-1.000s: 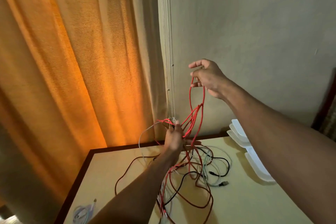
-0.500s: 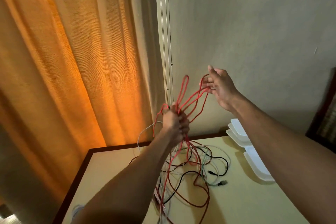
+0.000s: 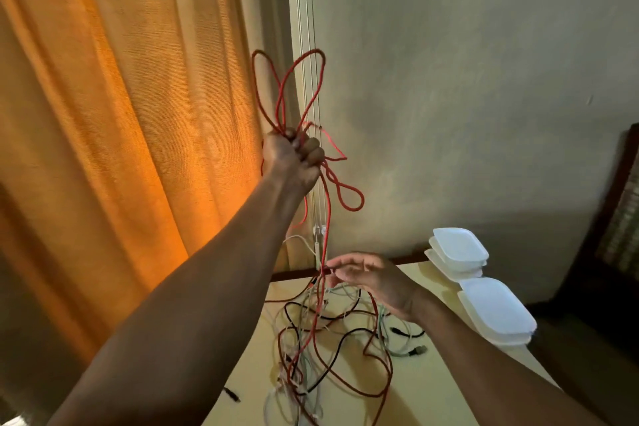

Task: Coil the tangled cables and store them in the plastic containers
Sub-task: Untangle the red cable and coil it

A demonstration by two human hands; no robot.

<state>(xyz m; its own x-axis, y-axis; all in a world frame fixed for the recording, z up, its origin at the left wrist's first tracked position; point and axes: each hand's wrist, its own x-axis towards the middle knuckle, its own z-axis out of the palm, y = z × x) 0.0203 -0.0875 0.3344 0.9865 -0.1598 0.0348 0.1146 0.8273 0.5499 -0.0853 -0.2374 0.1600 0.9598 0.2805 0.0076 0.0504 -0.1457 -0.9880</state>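
- The red cable [image 3: 328,211] is partly gathered. Several long loops stand up out of my left hand [image 3: 294,159], a small loop hangs just right of it, and one strand drops almost vertically into the tangle [image 3: 332,339] on the worktop [image 3: 432,391].
- My left hand is raised high, its fingers [image 3: 313,153] curled tight round the bunch of loops.
- My right hand [image 3: 373,278] is low, just above the tangle. Its fingers [image 3: 345,261] are spread and loosely bent, holding nothing. The thumb and forefinger tips sit right at the hanging strand, but I cannot tell whether they touch it.
- The strand's long axis runs up and down, straight below the left hand and just left of the right palm, so the right hand is the nearer one. I judge the next move is to pinch there and carry another loop up.
- The red cable threads through black and white leads, so a pull may drag them along.
- The containers [image 3: 494,311] are stacked at the worktop's right edge, beyond my right wrist.
- An orange curtain [image 3: 121,149] hangs behind on the left.
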